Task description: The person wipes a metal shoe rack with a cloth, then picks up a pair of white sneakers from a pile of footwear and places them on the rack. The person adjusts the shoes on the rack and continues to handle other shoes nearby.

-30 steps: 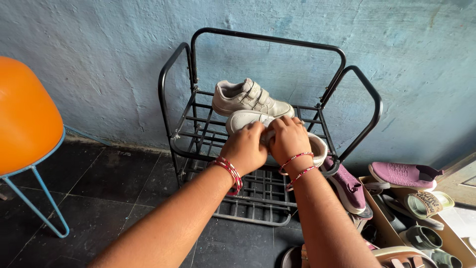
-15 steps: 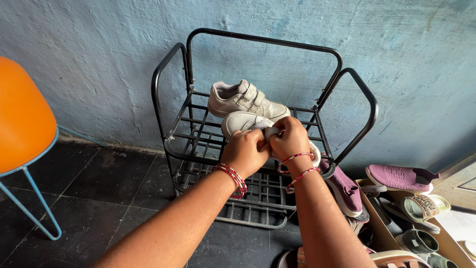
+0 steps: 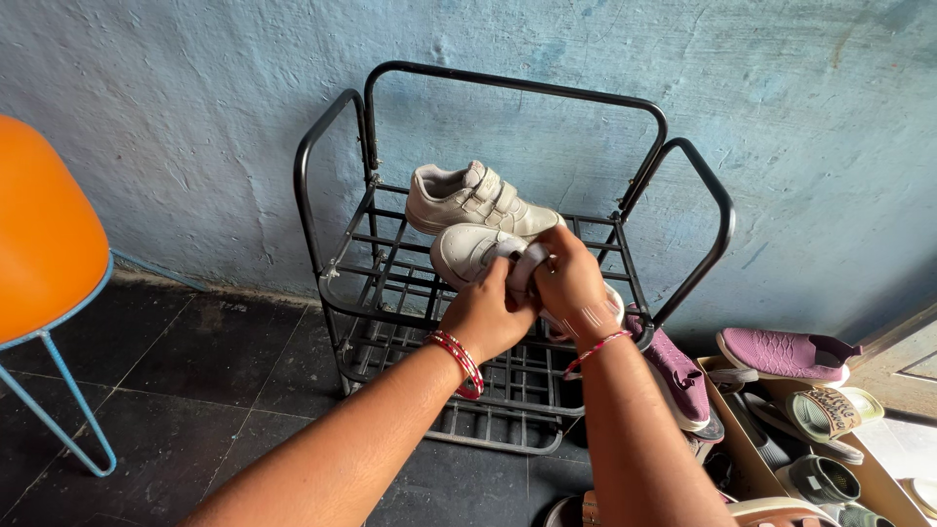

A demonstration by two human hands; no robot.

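Head view: your left hand (image 3: 485, 314) and right hand (image 3: 574, 285) both close on the near white shoe (image 3: 468, 252), fingers wrapped over its strap, the shoe resting on the top tier of the black rack (image 3: 390, 263). A second white shoe (image 3: 473, 200) lies just behind, touching it. Tug the strap hard and the shoe could skid across the thin smooth bars (gaps between them are wide) and nudge the rear one. The shoes look like soft, matte leather; the rack is tubular metal. Purple knit shoes (image 3: 781, 349) lie at right, beside an orange stool (image 3: 44, 234).
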